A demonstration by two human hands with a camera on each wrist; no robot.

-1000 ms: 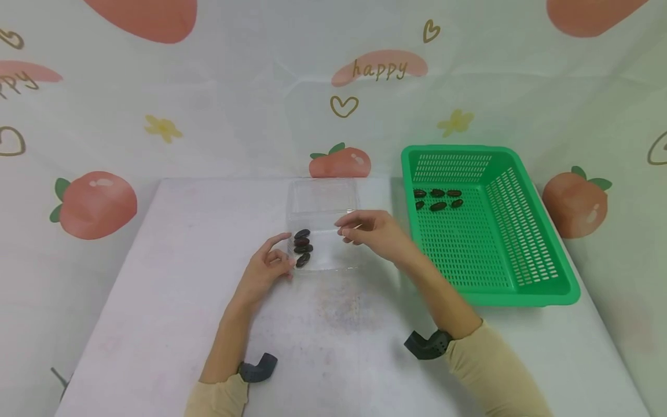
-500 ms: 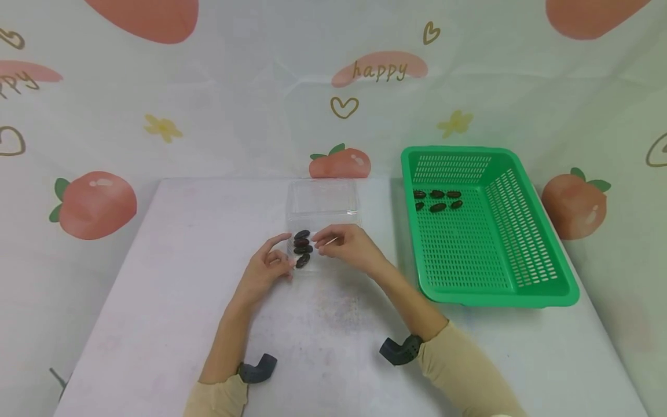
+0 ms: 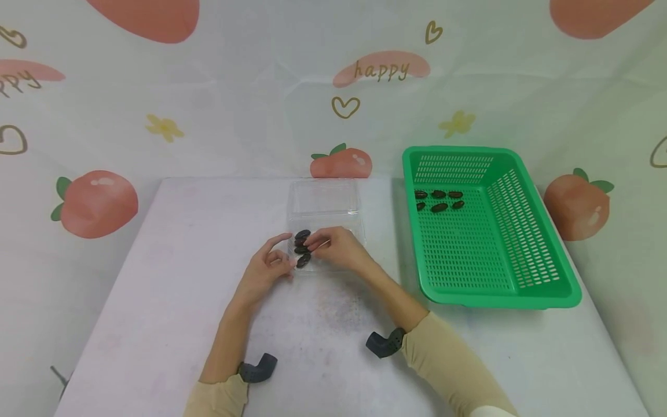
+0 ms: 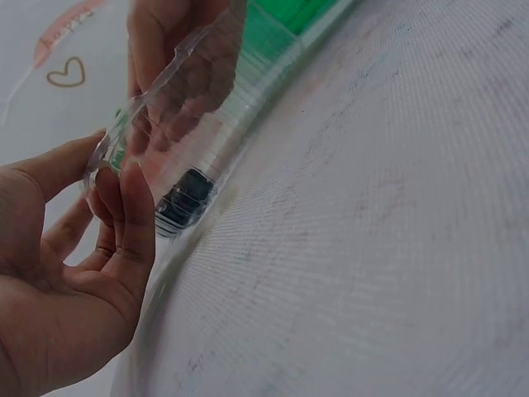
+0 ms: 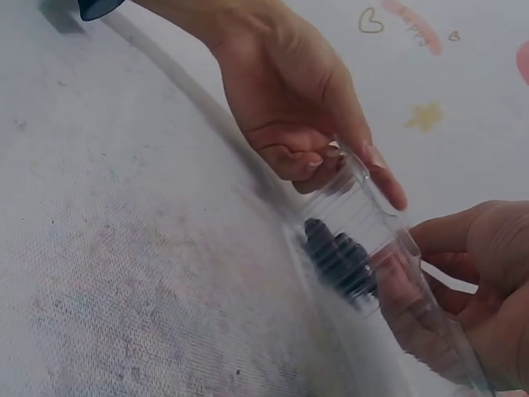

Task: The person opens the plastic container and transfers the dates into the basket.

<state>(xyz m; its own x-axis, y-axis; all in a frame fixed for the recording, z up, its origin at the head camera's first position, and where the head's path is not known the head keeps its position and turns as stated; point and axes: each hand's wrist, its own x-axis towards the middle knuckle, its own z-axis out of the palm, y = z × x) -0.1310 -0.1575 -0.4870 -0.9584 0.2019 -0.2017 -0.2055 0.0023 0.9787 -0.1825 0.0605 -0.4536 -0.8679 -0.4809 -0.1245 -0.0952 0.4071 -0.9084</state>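
Note:
In the head view several dark brown dates (image 3: 302, 234) lie in a column along the left side of an open clear plastic box (image 3: 324, 197). My left hand (image 3: 263, 269) pinches the box's left rim between thumb and fingers, as the left wrist view also shows. My right hand (image 3: 339, 249) reaches into the box from the right, its fingertips at the middle dates. Whether these fingers pinch a date is hidden. The right wrist view shows the dark dates (image 5: 339, 260) through the clear wall, close to the right fingers (image 5: 405, 306).
A green plastic basket (image 3: 495, 298) stands on the right of the white table (image 3: 182, 260). More dates (image 3: 439, 207) lie in two rows at its far left. The box's lid leans open toward the printed backdrop (image 3: 245, 116) behind the table.
My right hand has moved left and slightly toward me, from over the box's right half to the dates. My left hand keeps its place at the rim.

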